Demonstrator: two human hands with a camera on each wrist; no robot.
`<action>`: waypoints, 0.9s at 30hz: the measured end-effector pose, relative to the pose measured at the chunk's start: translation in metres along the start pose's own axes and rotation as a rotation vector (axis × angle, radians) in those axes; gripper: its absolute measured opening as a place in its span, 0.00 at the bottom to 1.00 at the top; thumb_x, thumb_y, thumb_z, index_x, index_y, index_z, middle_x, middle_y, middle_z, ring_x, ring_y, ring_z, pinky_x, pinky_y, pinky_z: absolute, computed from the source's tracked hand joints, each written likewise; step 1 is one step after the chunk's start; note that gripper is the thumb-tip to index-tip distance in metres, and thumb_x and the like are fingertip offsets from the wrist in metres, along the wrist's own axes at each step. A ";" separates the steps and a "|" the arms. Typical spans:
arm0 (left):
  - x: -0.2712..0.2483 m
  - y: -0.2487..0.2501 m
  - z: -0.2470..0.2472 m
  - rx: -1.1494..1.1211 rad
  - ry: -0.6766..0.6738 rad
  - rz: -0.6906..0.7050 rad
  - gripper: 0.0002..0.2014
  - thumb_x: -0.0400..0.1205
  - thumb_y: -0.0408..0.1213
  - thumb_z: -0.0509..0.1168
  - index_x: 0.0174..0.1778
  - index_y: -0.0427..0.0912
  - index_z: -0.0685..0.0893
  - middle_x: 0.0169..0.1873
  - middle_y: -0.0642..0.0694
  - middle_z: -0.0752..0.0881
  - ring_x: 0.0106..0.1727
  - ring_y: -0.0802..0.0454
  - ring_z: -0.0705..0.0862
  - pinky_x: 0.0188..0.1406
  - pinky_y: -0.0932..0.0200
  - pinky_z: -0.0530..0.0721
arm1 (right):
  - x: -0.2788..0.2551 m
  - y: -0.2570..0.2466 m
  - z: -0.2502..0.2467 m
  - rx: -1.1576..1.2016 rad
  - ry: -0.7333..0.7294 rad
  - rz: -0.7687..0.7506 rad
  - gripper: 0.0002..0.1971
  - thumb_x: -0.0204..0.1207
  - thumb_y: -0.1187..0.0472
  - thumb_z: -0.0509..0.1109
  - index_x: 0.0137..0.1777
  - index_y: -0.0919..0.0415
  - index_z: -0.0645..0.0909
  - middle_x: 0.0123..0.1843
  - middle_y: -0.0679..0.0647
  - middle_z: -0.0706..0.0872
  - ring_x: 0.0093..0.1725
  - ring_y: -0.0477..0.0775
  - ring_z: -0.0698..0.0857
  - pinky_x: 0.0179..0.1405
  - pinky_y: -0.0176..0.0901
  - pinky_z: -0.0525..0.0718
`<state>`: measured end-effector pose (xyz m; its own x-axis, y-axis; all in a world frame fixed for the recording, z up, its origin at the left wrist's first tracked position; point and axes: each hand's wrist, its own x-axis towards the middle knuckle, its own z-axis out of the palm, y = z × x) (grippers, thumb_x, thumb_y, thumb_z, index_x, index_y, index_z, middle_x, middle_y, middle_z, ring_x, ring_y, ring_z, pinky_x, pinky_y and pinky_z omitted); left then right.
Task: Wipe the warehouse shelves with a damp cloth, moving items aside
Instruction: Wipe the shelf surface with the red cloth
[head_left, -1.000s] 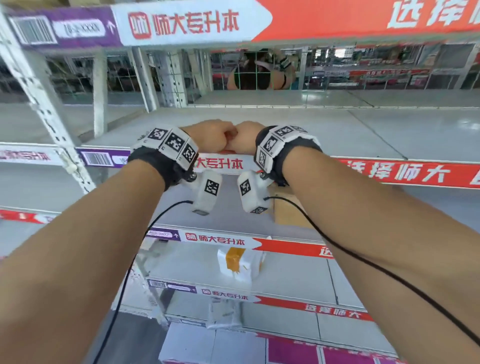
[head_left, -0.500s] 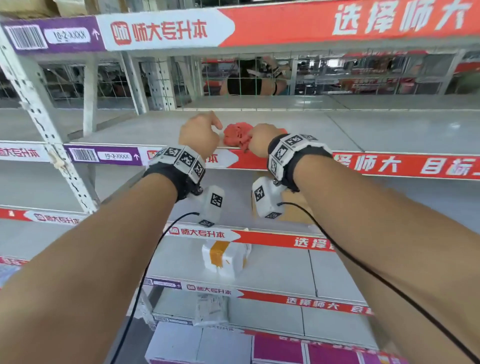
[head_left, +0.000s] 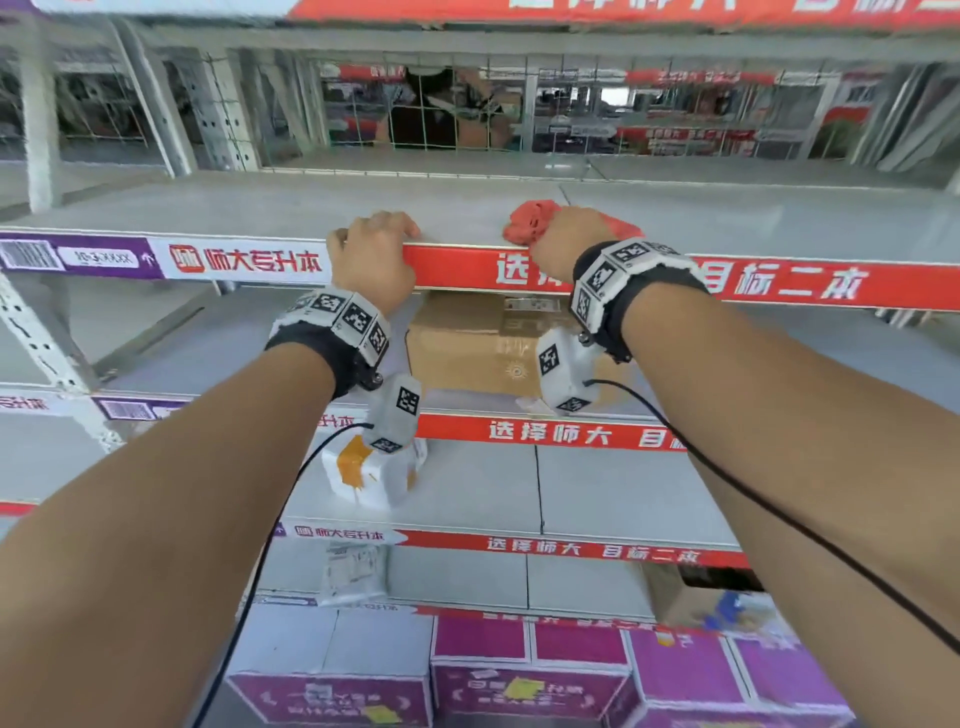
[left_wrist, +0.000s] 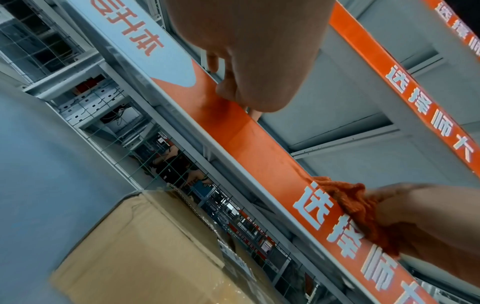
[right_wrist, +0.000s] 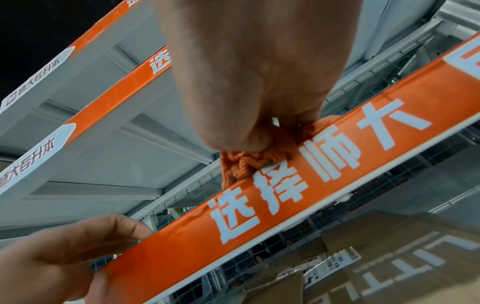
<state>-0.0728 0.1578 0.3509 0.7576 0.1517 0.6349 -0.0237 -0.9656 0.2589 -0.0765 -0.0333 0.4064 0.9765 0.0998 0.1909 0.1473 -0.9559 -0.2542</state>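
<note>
A bunched red-orange cloth (head_left: 530, 222) (left_wrist: 358, 207) (right_wrist: 249, 162) lies on the front edge of a bare grey shelf (head_left: 291, 208), and my right hand (head_left: 563, 244) (right_wrist: 254, 86) grips it there. My left hand (head_left: 371, 249) (left_wrist: 249, 61) is apart from it to the left. Its curled fingers (head_left: 387, 221) hook over the shelf's red front strip (head_left: 457, 270) (left_wrist: 259, 148) (right_wrist: 285, 197), which carries white lettering. The left hand (right_wrist: 52, 253) holds no cloth.
A brown cardboard box (head_left: 467, 348) (left_wrist: 140, 253) stands on the shelf below, under my hands. Lower shelves hold a white taped parcel (head_left: 371, 473) and a plastic-wrapped packet (head_left: 353, 571). Purple cartons (head_left: 519, 675) sit at the bottom. A wire mesh (head_left: 467, 109) backs the rack.
My hands were together with both on the cloth; they have parted. The right hand carried the cloth onto the shelf edge, the left hand went left and took hold of the strip.
</note>
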 end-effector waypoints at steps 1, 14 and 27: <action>-0.002 -0.005 -0.001 -0.009 0.007 0.010 0.23 0.73 0.24 0.58 0.61 0.47 0.80 0.64 0.48 0.81 0.66 0.45 0.76 0.69 0.50 0.62 | 0.003 -0.004 0.004 0.018 0.006 -0.004 0.17 0.75 0.65 0.56 0.61 0.60 0.78 0.62 0.48 0.82 0.60 0.54 0.82 0.53 0.46 0.80; 0.003 -0.108 -0.020 0.089 0.042 -0.026 0.26 0.73 0.23 0.58 0.67 0.45 0.74 0.66 0.43 0.74 0.69 0.43 0.70 0.71 0.45 0.60 | 0.027 -0.110 0.050 0.034 -0.042 -0.282 0.20 0.80 0.61 0.50 0.68 0.60 0.77 0.69 0.59 0.77 0.70 0.65 0.76 0.70 0.51 0.73; 0.007 -0.287 -0.058 0.124 0.158 -0.075 0.27 0.70 0.29 0.54 0.67 0.43 0.73 0.68 0.44 0.72 0.69 0.45 0.71 0.70 0.45 0.60 | 0.056 -0.288 0.114 0.005 0.050 -0.330 0.18 0.74 0.63 0.55 0.61 0.63 0.78 0.56 0.57 0.83 0.52 0.58 0.80 0.44 0.44 0.68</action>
<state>-0.0979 0.4486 0.3231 0.6419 0.2455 0.7264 0.1167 -0.9676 0.2239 -0.0461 0.2793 0.3818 0.8672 0.3896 0.3100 0.4550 -0.8730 -0.1757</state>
